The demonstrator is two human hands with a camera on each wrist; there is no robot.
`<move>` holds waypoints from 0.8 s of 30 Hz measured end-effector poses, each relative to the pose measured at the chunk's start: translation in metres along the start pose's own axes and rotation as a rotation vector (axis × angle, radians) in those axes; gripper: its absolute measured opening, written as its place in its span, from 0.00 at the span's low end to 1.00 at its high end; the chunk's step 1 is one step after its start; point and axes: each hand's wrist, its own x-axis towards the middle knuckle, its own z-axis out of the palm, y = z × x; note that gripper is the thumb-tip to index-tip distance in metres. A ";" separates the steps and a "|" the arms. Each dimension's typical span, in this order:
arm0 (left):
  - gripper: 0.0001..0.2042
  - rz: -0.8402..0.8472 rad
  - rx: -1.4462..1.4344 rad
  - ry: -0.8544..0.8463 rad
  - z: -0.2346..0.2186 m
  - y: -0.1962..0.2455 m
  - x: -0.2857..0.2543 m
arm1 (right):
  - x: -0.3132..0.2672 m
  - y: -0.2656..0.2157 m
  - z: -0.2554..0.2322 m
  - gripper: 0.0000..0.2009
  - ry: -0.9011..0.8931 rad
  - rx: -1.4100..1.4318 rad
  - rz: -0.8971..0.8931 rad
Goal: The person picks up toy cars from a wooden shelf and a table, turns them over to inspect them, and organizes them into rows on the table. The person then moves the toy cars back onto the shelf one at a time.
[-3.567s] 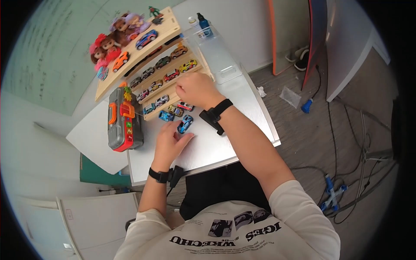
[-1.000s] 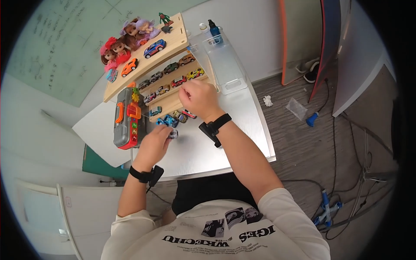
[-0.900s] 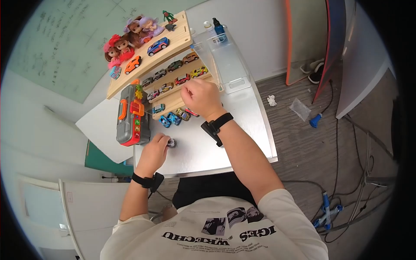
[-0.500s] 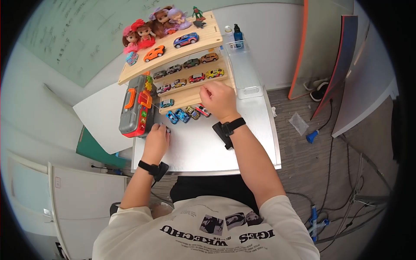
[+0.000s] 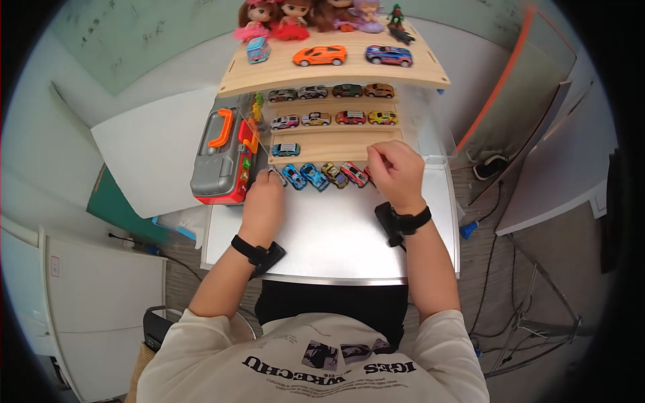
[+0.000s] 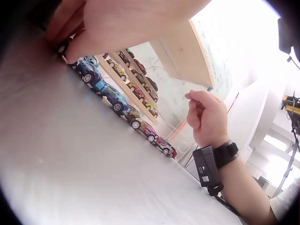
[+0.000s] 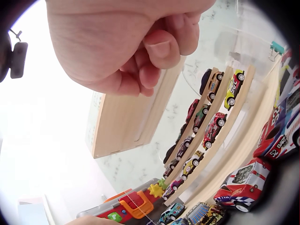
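My left hand [image 5: 263, 205] pinches a small pale toy car [image 5: 277, 176] at the left end of a slanted row on the table. Beside it stand a blue car [image 5: 293, 176], another blue one [image 5: 314, 176], a yellow-and-black one [image 5: 334, 175] and a red-and-white one [image 5: 354, 174]. In the left wrist view, the fingers of the left hand [image 6: 117, 23] mostly cover the pinched car. My right hand [image 5: 401, 176] is raised over the row's right end, fingers curled, with nothing visible in them; it partly hides one more car. A teal car [image 5: 286, 150] stands on the lowest shelf step.
Above the lowest step, two wooden steps [image 5: 336, 106] hold rows of cars. The top board [image 5: 275, 70] carries dolls, an orange car [image 5: 320, 56] and a blue car [image 5: 389, 56]. A grey toolbox [image 5: 216, 158] is left of the shelf, a clear tray [image 5: 430, 134] to its right.
One car from the lowest step is now in my left hand, which has moved forward to the row's left end. A blue car that lay loose is in the row. The head view has turned.
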 end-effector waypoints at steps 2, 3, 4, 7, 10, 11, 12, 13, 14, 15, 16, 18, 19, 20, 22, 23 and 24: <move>0.09 -0.019 -0.017 -0.005 0.000 -0.001 0.001 | 0.000 0.000 0.000 0.03 -0.013 -0.031 0.015; 0.13 0.015 0.011 -0.013 0.000 -0.002 0.001 | 0.000 0.000 0.000 0.03 -0.036 -0.034 0.010; 0.18 0.047 0.039 -0.023 -0.002 -0.001 0.001 | 0.000 0.000 0.000 0.03 -0.028 -0.062 0.020; 0.24 -0.013 0.068 -0.032 -0.017 0.011 -0.009 | 0.000 0.002 0.000 0.02 -0.056 -0.089 0.062; 0.20 0.021 -0.140 -0.128 -0.035 0.013 -0.029 | -0.002 0.008 -0.002 0.02 -0.032 -0.119 0.129; 0.17 0.020 -0.222 -0.182 -0.046 0.015 -0.032 | -0.003 0.010 -0.002 0.02 -0.055 -0.125 0.127; 0.17 0.008 -0.238 -0.186 -0.052 0.012 -0.032 | -0.004 0.012 -0.002 0.02 -0.033 -0.108 0.170; 0.15 0.030 -0.339 -0.295 -0.057 0.007 -0.033 | -0.005 0.015 -0.002 0.02 -0.008 -0.091 0.213; 0.12 0.055 -0.438 -0.400 -0.059 0.000 -0.034 | -0.009 0.021 -0.003 0.02 -0.003 -0.068 0.241; 0.12 0.046 -0.446 -0.392 -0.053 -0.007 -0.038 | -0.010 0.025 -0.002 0.02 -0.015 -0.067 0.232; 0.11 0.094 -0.561 -0.393 -0.040 -0.015 -0.044 | -0.012 0.027 -0.002 0.02 -0.013 -0.051 0.270; 0.08 0.158 -0.736 -0.375 -0.026 -0.024 -0.047 | -0.017 0.034 -0.002 0.01 -0.002 0.023 0.380; 0.08 0.155 -0.741 -0.371 -0.022 -0.028 -0.048 | -0.018 0.038 -0.002 0.01 -0.007 0.020 0.376; 0.08 0.133 -0.797 -0.370 -0.021 -0.030 -0.047 | -0.018 0.040 -0.003 0.01 -0.052 0.050 0.440; 0.08 0.122 -0.857 -0.361 -0.017 -0.034 -0.046 | -0.015 0.036 -0.003 0.01 -0.091 0.074 0.495; 0.07 0.129 -0.858 -0.332 -0.013 -0.036 -0.045 | -0.010 0.026 0.001 0.02 -0.122 0.129 0.590; 0.07 0.136 -0.860 -0.300 -0.011 -0.036 -0.044 | -0.005 0.016 0.005 0.03 -0.154 0.185 0.683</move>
